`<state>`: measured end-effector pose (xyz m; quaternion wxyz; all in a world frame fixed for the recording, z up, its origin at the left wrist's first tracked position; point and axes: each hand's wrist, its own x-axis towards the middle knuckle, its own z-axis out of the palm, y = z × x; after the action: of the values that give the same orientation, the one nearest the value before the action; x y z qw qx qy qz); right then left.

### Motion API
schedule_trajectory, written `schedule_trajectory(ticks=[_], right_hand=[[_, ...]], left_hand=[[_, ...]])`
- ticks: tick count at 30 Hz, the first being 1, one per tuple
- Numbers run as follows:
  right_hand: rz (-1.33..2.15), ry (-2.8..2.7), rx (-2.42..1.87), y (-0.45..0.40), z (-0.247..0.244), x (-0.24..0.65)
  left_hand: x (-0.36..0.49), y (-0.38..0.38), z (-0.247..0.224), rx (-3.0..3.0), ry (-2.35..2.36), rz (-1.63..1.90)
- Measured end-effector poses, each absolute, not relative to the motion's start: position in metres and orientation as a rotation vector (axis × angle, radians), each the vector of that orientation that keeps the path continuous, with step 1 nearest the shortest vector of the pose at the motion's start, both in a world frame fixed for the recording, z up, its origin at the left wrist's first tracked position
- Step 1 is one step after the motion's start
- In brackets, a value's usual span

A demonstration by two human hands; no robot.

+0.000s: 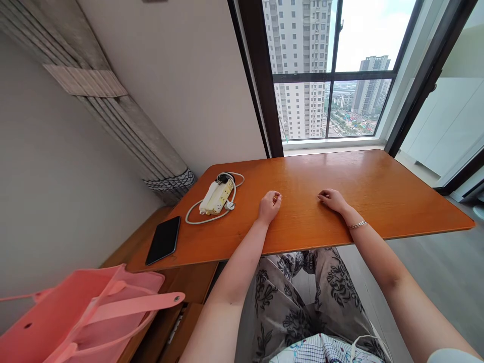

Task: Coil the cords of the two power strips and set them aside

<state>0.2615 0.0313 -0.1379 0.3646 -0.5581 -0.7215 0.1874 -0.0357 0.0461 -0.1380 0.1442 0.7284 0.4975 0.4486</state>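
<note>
My left hand (269, 205) rests on the wooden table (298, 176) with its fingers curled into a loose fist, and no object shows in it. To its right, apart from it, my right hand (331, 199) also lies on the tabletop, fingers folded in and nothing visible between them. A thin bracelet (357, 225) circles my right wrist. Nearest to my left hand is a white power strip (217, 197), off to the left, its pale cord and plug (229, 205) looped around it. The undersides of both hands are hidden.
A dark-screened tablet or phone (163, 241) lies near the table's left edge. A pink bag (102, 302) with straps sits at lower left. Beyond the table are a window (328, 78) and a gathered curtain (124, 116). My legs are under the front edge.
</note>
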Motion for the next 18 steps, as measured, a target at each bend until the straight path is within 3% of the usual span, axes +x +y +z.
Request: schedule_trajectory(ticks=[18], right_hand=[[0.461,-1.867,-1.433,0.0298,-0.1371,0.2614]], left_hand=[[-0.0359,0.0463,-0.137,2.107,1.436,1.287]])
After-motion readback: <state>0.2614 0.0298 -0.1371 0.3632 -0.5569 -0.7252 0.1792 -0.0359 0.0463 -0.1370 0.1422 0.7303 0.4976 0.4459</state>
